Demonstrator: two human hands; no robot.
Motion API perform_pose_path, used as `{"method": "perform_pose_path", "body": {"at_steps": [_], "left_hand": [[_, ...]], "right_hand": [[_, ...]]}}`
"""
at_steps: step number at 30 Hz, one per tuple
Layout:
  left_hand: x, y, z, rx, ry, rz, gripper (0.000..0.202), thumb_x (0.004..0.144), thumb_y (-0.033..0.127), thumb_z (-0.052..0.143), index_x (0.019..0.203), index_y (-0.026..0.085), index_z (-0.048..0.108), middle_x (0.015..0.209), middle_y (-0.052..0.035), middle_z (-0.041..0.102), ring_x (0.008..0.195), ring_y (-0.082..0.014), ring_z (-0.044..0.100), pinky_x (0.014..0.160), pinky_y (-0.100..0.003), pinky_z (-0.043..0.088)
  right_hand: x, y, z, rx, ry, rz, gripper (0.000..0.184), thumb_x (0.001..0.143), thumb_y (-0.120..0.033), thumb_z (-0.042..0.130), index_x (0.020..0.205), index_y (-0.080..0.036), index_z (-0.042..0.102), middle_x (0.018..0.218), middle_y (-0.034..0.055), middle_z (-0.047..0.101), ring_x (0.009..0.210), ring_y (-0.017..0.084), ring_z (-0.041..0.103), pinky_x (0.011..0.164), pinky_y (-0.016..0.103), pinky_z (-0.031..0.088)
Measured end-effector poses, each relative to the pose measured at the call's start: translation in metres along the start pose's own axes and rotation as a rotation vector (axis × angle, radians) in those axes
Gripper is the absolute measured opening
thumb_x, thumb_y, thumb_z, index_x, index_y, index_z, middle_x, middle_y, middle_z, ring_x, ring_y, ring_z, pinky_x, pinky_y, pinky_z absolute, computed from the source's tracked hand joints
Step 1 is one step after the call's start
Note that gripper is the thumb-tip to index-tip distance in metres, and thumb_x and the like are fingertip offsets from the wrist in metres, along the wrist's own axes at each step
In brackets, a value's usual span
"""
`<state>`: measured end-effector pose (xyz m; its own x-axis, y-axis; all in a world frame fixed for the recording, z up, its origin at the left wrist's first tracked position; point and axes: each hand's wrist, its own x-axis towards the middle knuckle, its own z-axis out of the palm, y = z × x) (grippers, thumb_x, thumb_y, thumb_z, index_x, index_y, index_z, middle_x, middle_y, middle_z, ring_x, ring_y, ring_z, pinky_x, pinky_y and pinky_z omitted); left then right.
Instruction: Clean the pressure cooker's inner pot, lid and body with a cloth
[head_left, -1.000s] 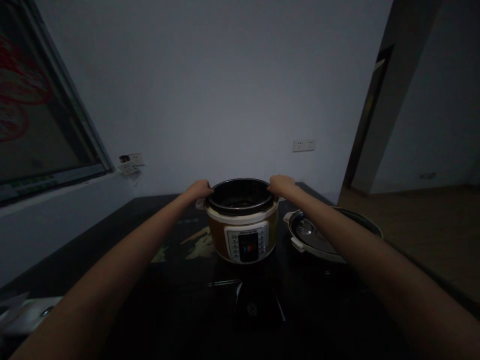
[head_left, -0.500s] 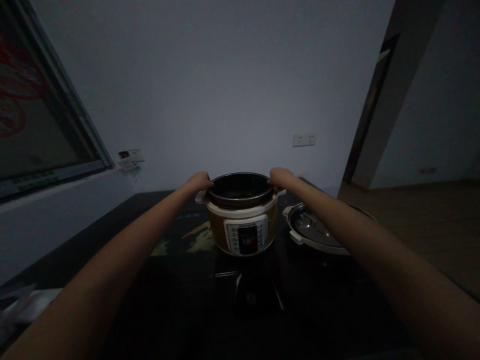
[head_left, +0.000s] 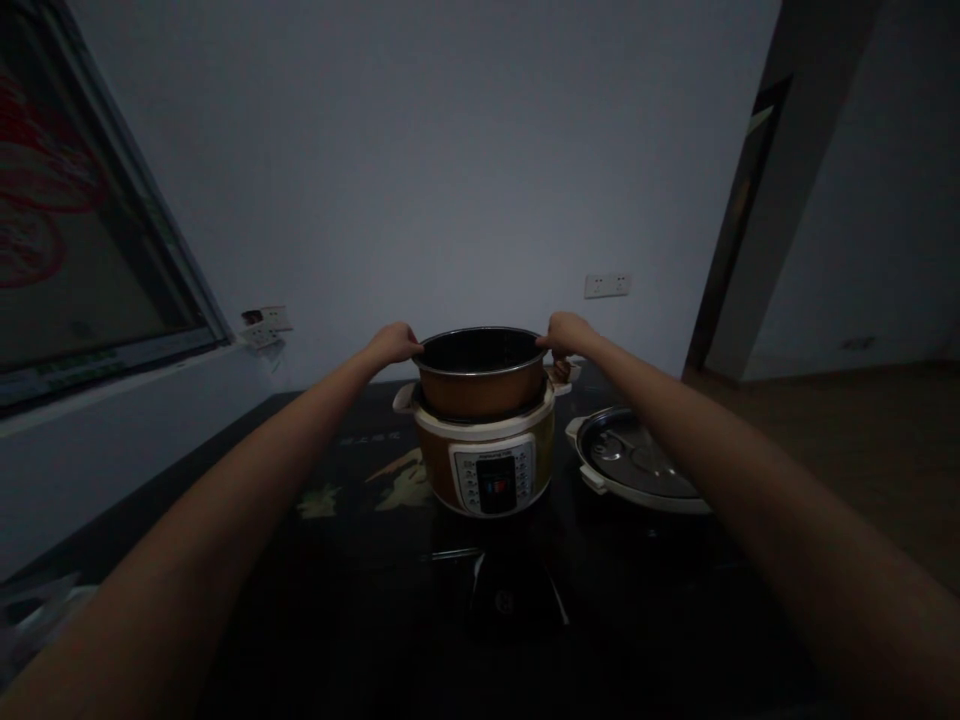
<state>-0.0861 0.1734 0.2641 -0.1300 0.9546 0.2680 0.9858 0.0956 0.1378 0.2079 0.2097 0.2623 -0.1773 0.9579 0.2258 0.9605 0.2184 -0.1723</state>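
Observation:
An electric pressure cooker [head_left: 487,470] with a cream and golden-brown body and a front control panel stands on a dark table [head_left: 360,610]. Its inner pot [head_left: 480,385], copper-coloured outside and dark inside, sits raised partway out of the cooker. My left hand [head_left: 391,346] is closed on the pot's left rim. My right hand [head_left: 567,334] is closed on its right rim. Both arms reach straight forward.
The cooker's lid [head_left: 637,465] lies upside down on the table to the right of the cooker. A small dark object [head_left: 516,595] lies in front of the cooker. Wall sockets [head_left: 607,286] are on the back wall, a window [head_left: 75,260] at left, a doorway at right.
Both hands have lifted the inner pot upward; its copper side now shows above the cooker body, where earlier only the rim was visible.

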Motion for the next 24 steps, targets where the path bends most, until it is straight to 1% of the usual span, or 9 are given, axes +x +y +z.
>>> {"method": "perform_pose_path", "body": {"at_steps": [3,6,9,12,14,17,21,23,24], "left_hand": [[-0.006,0.007,-0.026,-0.046,0.053,0.003,0.027,0.076,0.027,0.061,0.089,0.007,0.073,0.077,-0.0137,0.072,0.071,-0.0193,0.065,0.067,-0.028,0.046],[-0.013,0.013,-0.051,-0.085,0.116,0.003,0.029,0.078,0.029,0.059,0.093,0.007,0.071,0.082,-0.0135,0.072,0.070,-0.0170,0.064,0.065,-0.026,0.047],[-0.021,0.018,-0.076,-0.156,0.209,0.006,0.030,0.079,0.028,0.060,0.094,0.004,0.069,0.084,-0.0150,0.070,0.071,-0.0166,0.064,0.066,-0.027,0.048],[-0.033,0.019,-0.103,-0.258,0.302,0.045,0.036,0.079,0.027,0.061,0.096,-0.004,0.065,0.086,-0.0164,0.068,0.077,-0.0166,0.064,0.069,-0.028,0.048],[-0.046,0.018,-0.121,-0.282,0.339,0.069,0.043,0.080,0.029,0.060,0.101,-0.009,0.061,0.087,-0.0151,0.067,0.083,-0.0174,0.064,0.071,-0.028,0.045],[-0.076,0.019,-0.147,-0.283,0.416,0.051,0.047,0.079,0.028,0.059,0.105,-0.011,0.058,0.088,-0.0099,0.063,0.092,-0.0231,0.063,0.073,-0.032,0.043],[-0.133,0.021,-0.171,-0.209,0.531,-0.024,0.050,0.080,0.033,0.053,0.109,-0.008,0.057,0.085,-0.0026,0.059,0.094,-0.0245,0.062,0.072,-0.036,0.041],[-0.159,0.012,-0.180,-0.132,0.582,-0.042,0.054,0.079,0.041,0.051,0.108,-0.004,0.060,0.081,0.0007,0.057,0.095,-0.0258,0.061,0.071,-0.038,0.042],[-0.169,0.003,-0.184,-0.066,0.592,-0.075,0.058,0.079,0.047,0.049,0.109,-0.002,0.061,0.081,0.0016,0.056,0.096,-0.0271,0.061,0.070,-0.038,0.042]], "right_hand": [[-0.004,0.001,-0.022,0.072,0.026,-0.006,0.030,0.084,-0.030,0.056,0.076,-0.004,0.070,0.071,0.0151,0.069,0.064,0.017,0.063,0.063,0.026,0.049],[-0.009,0.003,-0.044,0.185,0.105,0.001,0.031,0.084,-0.030,0.054,0.071,-0.006,0.068,0.059,0.0105,0.063,0.050,0.013,0.054,0.053,0.026,0.046],[-0.015,0.003,-0.064,0.466,0.217,-0.002,0.026,0.081,-0.027,0.059,0.063,-0.008,0.063,0.049,0.0038,0.052,0.043,0.008,0.043,0.045,0.024,0.039],[-0.027,-0.002,-0.082,0.761,0.281,-0.037,0.023,0.081,-0.021,0.059,0.061,-0.010,0.056,0.050,-0.0005,0.047,0.043,0.004,0.039,0.044,0.020,0.034],[-0.038,-0.008,-0.091,0.920,0.301,-0.051,0.024,0.084,-0.019,0.057,0.062,-0.011,0.052,0.053,-0.0022,0.045,0.044,0.002,0.039,0.047,0.019,0.032],[-0.058,-0.020,-0.100,1.111,0.292,-0.078,0.027,0.086,-0.021,0.054,0.061,-0.013,0.046,0.054,-0.0056,0.042,0.044,-0.002,0.037,0.047,0.018,0.027],[-0.084,-0.042,-0.101,1.316,0.218,-0.178,0.030,0.087,-0.020,0.053,0.059,-0.016,0.043,0.049,-0.0080,0.038,0.041,-0.003,0.034,0.043,0.016,0.023],[-0.098,-0.056,-0.098,1.399,0.179,-0.267,0.031,0.088,-0.020,0.053,0.059,-0.017,0.044,0.046,-0.0076,0.038,0.040,-0.001,0.034,0.041,0.015,0.024],[-0.105,-0.063,-0.096,1.436,0.161,-0.317,0.031,0.089,-0.020,0.053,0.060,-0.017,0.044,0.046,-0.0073,0.038,0.040,0.000,0.035,0.040,0.015,0.025]]}}
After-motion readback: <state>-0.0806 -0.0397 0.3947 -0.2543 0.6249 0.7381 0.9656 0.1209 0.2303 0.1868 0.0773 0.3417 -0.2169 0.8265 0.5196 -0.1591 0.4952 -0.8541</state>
